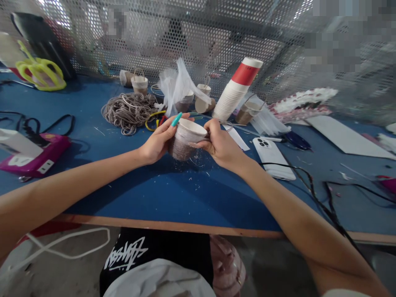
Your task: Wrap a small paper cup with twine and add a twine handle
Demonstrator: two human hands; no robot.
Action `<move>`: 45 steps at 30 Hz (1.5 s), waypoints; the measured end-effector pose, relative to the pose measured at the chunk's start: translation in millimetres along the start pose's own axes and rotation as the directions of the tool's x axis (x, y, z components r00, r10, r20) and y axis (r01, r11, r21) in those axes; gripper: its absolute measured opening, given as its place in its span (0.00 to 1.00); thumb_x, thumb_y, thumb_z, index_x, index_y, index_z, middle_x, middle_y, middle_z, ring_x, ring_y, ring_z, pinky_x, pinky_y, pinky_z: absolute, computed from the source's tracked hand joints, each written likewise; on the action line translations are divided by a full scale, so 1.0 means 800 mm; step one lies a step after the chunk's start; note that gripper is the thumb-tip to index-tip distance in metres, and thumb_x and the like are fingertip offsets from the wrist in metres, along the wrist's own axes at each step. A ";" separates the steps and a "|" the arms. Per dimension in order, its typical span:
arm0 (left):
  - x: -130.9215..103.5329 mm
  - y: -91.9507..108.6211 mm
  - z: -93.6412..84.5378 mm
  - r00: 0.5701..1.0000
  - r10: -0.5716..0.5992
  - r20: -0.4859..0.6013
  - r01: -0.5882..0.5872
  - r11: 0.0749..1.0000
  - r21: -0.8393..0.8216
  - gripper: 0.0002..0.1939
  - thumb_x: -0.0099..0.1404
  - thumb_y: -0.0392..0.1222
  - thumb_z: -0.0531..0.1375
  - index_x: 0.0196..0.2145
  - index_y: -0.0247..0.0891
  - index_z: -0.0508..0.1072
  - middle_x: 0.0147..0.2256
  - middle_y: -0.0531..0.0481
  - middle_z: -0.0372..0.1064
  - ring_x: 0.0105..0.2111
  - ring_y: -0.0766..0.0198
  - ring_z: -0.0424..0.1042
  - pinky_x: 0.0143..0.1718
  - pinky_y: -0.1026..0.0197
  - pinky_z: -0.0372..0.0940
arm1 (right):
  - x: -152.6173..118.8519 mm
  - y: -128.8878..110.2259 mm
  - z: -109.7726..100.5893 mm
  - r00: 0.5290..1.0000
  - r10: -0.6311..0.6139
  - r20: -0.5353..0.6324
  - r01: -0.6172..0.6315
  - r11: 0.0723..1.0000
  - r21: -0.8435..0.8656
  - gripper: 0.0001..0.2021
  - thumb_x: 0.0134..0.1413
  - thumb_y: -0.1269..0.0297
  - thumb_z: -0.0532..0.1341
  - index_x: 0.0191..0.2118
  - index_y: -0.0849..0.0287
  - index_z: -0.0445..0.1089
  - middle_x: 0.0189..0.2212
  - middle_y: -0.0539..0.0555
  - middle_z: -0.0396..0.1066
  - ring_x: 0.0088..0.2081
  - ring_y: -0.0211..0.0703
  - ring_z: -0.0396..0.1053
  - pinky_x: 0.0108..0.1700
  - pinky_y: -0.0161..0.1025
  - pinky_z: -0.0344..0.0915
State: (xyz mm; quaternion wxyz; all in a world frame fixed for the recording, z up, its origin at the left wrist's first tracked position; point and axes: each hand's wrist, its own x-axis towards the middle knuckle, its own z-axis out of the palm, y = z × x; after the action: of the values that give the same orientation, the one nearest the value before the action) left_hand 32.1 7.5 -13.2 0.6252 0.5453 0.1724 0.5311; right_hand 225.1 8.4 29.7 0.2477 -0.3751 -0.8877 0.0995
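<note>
Between my hands, above the blue table, a paper cup (182,146) is held tilted with its mouth up and slightly toward me. Brown-grey cord wraps its lower part, while the white rim stays bare. My left hand (159,140) closes round the cup's left side, its turquoise-nailed thumb at the rim. On the other side, my right hand (221,144) pinches near the rim with thumb and curled fingers; whether a cord end is in that pinch is too small to tell. A loose heap of grey-brown cord (130,109) lies beyond my left hand. Small fibre scraps lie beneath the cup.
Behind my hands stand a leaning stack of paper cups (230,97), several cord-wrapped cups (140,84) and white mesh (177,88). A white phone (272,156) and black cable (309,181) lie right. At left is a purple power strip (52,150). Perforated metal (198,37) borders the back.
</note>
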 end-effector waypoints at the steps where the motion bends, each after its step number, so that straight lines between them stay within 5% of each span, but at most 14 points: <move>1: 0.000 0.000 -0.002 1.000 0.000 0.013 0.000 0.999 0.035 0.25 0.63 0.53 0.55 0.55 0.42 0.63 0.54 0.46 0.66 0.56 0.51 0.62 0.55 0.49 0.59 | 0.000 -0.001 0.000 1.000 -0.002 0.001 0.002 1.000 0.003 0.28 0.51 0.33 0.44 0.38 0.57 0.51 0.23 0.48 0.56 0.23 0.39 0.58 0.24 0.36 0.49; 8: 0.002 -0.003 -0.013 0.993 0.022 0.112 -0.056 0.950 0.307 0.27 0.67 0.60 0.42 0.59 0.46 0.56 0.48 0.46 0.69 0.46 0.55 0.71 0.44 0.52 0.68 | -0.001 -0.010 -0.002 0.998 -0.029 -0.050 0.031 0.999 0.044 0.25 0.52 0.35 0.46 0.36 0.55 0.52 0.21 0.45 0.55 0.21 0.36 0.56 0.24 0.35 0.49; 23: 0.012 -0.008 -0.028 0.991 0.132 0.015 -0.125 0.892 0.435 0.27 0.68 0.60 0.39 0.53 0.41 0.62 0.43 0.46 0.71 0.42 0.57 0.72 0.40 0.55 0.67 | -0.001 -0.019 -0.007 0.999 0.027 -0.018 -0.022 0.976 0.215 0.26 0.54 0.40 0.50 0.20 0.58 0.56 0.12 0.45 0.56 0.17 0.32 0.57 0.22 0.34 0.50; 31: 0.011 -0.009 -0.026 0.987 0.159 -0.019 -0.133 0.879 0.458 0.26 0.68 0.59 0.40 0.51 0.41 0.63 0.43 0.45 0.69 0.42 0.59 0.70 0.40 0.56 0.66 | 0.000 -0.013 -0.006 0.999 -0.020 -0.047 0.032 0.963 0.268 0.25 0.58 0.43 0.49 0.20 0.57 0.56 0.10 0.43 0.54 0.14 0.32 0.57 0.21 0.33 0.52; 36: 0.008 -0.012 -0.032 0.964 0.252 -0.088 -0.165 0.822 0.545 0.27 0.66 0.63 0.41 0.50 0.42 0.61 0.44 0.45 0.65 0.45 0.58 0.66 0.44 0.56 0.64 | 0.000 -0.009 -0.002 0.998 0.016 0.060 -0.035 0.944 0.328 0.23 0.55 0.42 0.52 0.22 0.57 0.57 0.12 0.45 0.61 0.15 0.33 0.61 0.20 0.32 0.54; 40: 0.004 -0.012 -0.037 0.963 0.269 0.030 -0.226 0.741 0.632 0.29 0.62 0.65 0.48 0.51 0.41 0.59 0.46 0.43 0.61 0.49 0.54 0.62 0.48 0.55 0.61 | -0.002 -0.014 0.004 0.995 0.032 0.097 -0.072 0.893 0.445 0.20 0.51 0.44 0.58 0.26 0.58 0.60 0.16 0.47 0.67 0.18 0.35 0.66 0.21 0.32 0.58; 45: 0.003 -0.014 -0.032 0.964 0.205 0.170 -0.266 0.776 0.572 0.34 0.55 0.61 0.60 0.53 0.42 0.54 0.47 0.42 0.61 0.44 0.58 0.65 0.45 0.56 0.64 | 0.000 -0.017 0.004 0.999 0.042 0.023 -0.047 0.924 0.379 0.20 0.55 0.46 0.55 0.26 0.59 0.62 0.17 0.47 0.66 0.19 0.34 0.64 0.24 0.33 0.57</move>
State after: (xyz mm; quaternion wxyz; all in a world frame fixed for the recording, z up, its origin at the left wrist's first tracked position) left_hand 18.0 24.4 -31.3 0.3611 0.7547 0.2283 0.4979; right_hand 214.9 -1.3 31.7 0.3070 -0.3394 -0.8448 0.2775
